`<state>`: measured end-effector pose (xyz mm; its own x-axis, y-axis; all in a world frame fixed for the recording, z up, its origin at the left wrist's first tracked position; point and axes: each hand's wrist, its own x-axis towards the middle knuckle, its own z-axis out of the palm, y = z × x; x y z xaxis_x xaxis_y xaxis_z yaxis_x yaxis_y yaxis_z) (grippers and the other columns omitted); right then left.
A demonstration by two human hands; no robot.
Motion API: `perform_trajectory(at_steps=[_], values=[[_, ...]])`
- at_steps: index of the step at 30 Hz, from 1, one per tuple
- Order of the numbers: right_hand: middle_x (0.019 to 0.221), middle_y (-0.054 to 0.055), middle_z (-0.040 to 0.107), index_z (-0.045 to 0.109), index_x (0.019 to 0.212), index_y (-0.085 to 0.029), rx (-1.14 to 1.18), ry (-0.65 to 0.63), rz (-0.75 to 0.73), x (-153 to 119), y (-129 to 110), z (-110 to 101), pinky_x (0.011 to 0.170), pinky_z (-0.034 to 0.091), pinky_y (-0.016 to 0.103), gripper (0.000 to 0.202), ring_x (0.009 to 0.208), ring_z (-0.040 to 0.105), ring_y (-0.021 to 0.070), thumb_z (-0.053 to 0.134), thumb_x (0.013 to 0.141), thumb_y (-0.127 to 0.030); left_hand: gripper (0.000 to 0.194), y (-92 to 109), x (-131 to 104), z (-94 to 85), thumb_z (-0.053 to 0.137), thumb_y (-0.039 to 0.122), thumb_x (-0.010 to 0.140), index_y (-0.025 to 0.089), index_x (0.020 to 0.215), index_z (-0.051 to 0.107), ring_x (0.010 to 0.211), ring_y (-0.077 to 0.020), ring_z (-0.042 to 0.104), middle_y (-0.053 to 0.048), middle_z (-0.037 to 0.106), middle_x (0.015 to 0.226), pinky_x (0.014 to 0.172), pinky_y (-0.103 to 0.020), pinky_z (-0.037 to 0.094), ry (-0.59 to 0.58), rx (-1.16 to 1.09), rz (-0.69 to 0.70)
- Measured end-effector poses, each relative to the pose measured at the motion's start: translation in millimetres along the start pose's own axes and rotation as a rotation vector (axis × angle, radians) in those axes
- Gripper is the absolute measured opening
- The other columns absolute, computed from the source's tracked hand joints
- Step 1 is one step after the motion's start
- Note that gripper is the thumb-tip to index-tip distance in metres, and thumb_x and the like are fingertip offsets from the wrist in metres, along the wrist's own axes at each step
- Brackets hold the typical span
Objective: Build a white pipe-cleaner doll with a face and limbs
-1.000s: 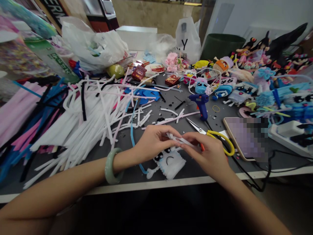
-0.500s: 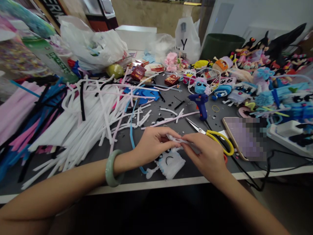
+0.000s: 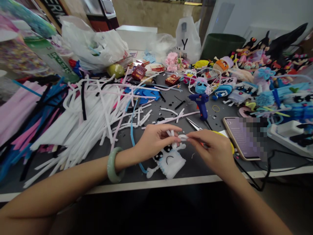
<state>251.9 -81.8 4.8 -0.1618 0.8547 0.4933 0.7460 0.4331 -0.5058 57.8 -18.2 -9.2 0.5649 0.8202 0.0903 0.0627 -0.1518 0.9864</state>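
My left hand (image 3: 156,138), with a green bangle (image 3: 113,165) on its wrist, pinches a bent white pipe cleaner (image 3: 183,137) between thumb and fingers. The thumb and fingertips of my right hand (image 3: 207,143) close on the other side of the same piece, which curves in a small loop between the hands. Below them a white fuzzy figure (image 3: 172,164) with black eyes and a curved black mouth lies near the table's front edge. Scissors (image 3: 194,124) with yellow handles lie partly hidden behind my right hand.
Many white pipe cleaners (image 3: 80,120) spread over the left side. A blue glue gun (image 3: 201,105) stands beyond my hands. At the right are a phone (image 3: 241,137), a white power strip (image 3: 288,138) and cables. Fuzzy figures (image 3: 241,91) and a green pot (image 3: 221,47) sit behind.
My right hand has moved slightly right, and the white piece now shows as a loop between the hands. More of the figure's eyes and arm shows.
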Motion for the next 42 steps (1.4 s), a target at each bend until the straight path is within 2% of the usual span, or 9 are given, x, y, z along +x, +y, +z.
perform_trajectory(at_steps=[4, 7, 9, 15, 18, 23, 32, 36, 42], values=[[0.085, 0.003, 0.075, 0.071, 0.092, -0.020, 0.026, -0.002, -0.010, 0.2, 2.9, -5.0, 0.070, 0.052, 0.027, 0.010, 0.078, 0.068, 0.0149, 0.063, 0.086, -0.018, 0.023, -0.7, 0.3, -0.7, 0.067, 0.029, 0.083, 0.015, 0.100, 0.069, 0.055, -0.0131, 0.068, -0.001, 0.069, 0.067, 0.053, -0.021, 0.056, -0.029, -0.017, -0.025], [0.085, 0.003, 0.074, 0.071, 0.093, -0.018, 0.028, -0.008, -0.057, 0.1, 3.8, -7.7, 0.071, 0.051, 0.026, 0.010, 0.077, 0.067, 0.0133, 0.064, 0.086, -0.017, 0.024, 1.4, -0.2, -0.5, 0.064, 0.028, 0.085, 0.015, 0.105, 0.067, 0.047, -0.0118, 0.064, 0.001, 0.065, 0.062, 0.045, -0.018, 0.051, -0.049, 0.004, -0.069], [0.084, 0.004, 0.073, 0.072, 0.093, -0.017, 0.024, -0.028, -0.100, 0.8, 4.2, -8.8, 0.071, 0.050, 0.025, 0.011, 0.077, 0.066, 0.0127, 0.063, 0.086, -0.016, 0.024, 2.9, -0.3, 0.0, 0.063, 0.026, 0.085, 0.015, 0.106, 0.066, 0.046, -0.0104, 0.063, 0.002, 0.064, 0.060, 0.044, -0.017, 0.050, -0.060, 0.028, -0.073], [0.084, 0.004, 0.071, 0.073, 0.093, -0.015, -0.022, -0.135, -0.201, 2.9, 6.5, -8.7, 0.069, 0.047, 0.025, 0.013, 0.077, 0.063, 0.0130, 0.061, 0.087, -0.013, 0.026, 6.5, 0.8, 1.1, 0.062, 0.021, 0.085, 0.015, 0.110, 0.061, 0.054, -0.0061, 0.060, -0.001, 0.068, 0.082, 0.053, -0.017, 0.051, -0.106, 0.041, -0.055], [0.083, 0.005, 0.069, 0.073, 0.094, -0.015, -0.029, -0.143, -0.212, 2.9, 7.1, -7.9, 0.068, 0.047, 0.025, 0.014, 0.076, 0.061, 0.0130, 0.061, 0.088, -0.014, 0.029, 7.5, 0.4, 1.5, 0.062, 0.020, 0.084, 0.015, 0.113, 0.057, 0.064, -0.0074, 0.061, -0.001, 0.066, 0.084, 0.058, -0.017, 0.052, -0.158, -0.016, -0.054], [0.083, 0.006, 0.068, 0.072, 0.094, -0.014, -0.026, -0.151, -0.209, 3.5, 7.0, -8.3, 0.067, 0.047, 0.026, 0.014, 0.077, 0.061, 0.0137, 0.060, 0.089, -0.016, 0.029, 8.1, -0.6, 2.3, 0.061, 0.020, 0.085, 0.014, 0.113, 0.055, 0.070, -0.0082, 0.060, -0.001, 0.062, 0.083, 0.062, -0.018, 0.051, -0.189, -0.088, -0.084], [0.083, 0.005, 0.068, 0.072, 0.100, -0.017, -0.056, -0.152, -0.267, 4.1, 11.6, -8.8, 0.065, 0.047, 0.024, 0.016, 0.075, 0.061, 0.0128, 0.062, 0.088, -0.021, 0.026, 9.6, 2.5, 4.4, 0.065, 0.018, 0.079, 0.012, 0.103, 0.056, 0.070, -0.0100, 0.061, -0.002, 0.065, 0.080, 0.062, -0.020, 0.048, -0.175, -0.203, -0.248], [0.083, 0.004, 0.068, 0.072, 0.100, -0.019, -0.071, -0.151, -0.285, 4.1, 11.6, -8.7, 0.064, 0.048, 0.024, 0.016, 0.074, 0.061, 0.0123, 0.061, 0.089, -0.022, 0.025, 7.7, 1.9, 5.0, 0.067, 0.020, 0.078, 0.013, 0.099, 0.057, 0.072, -0.0112, 0.062, -0.001, 0.064, 0.079, 0.065, -0.022, 0.049, -0.176, -0.191, -0.256], [0.085, 0.006, 0.068, 0.071, 0.098, -0.015, -0.076, -0.165, -0.282, 3.9, 10.2, -9.3, 0.066, 0.048, 0.025, 0.015, 0.078, 0.061, 0.0134, 0.062, 0.088, -0.020, 0.021, 7.3, 1.1, 5.8, 0.067, 0.019, 0.078, 0.013, 0.097, 0.058, 0.071, -0.0098, 0.061, 0.000, 0.064, 0.077, 0.066, -0.022, 0.049, -0.192, -0.215, -0.236]])
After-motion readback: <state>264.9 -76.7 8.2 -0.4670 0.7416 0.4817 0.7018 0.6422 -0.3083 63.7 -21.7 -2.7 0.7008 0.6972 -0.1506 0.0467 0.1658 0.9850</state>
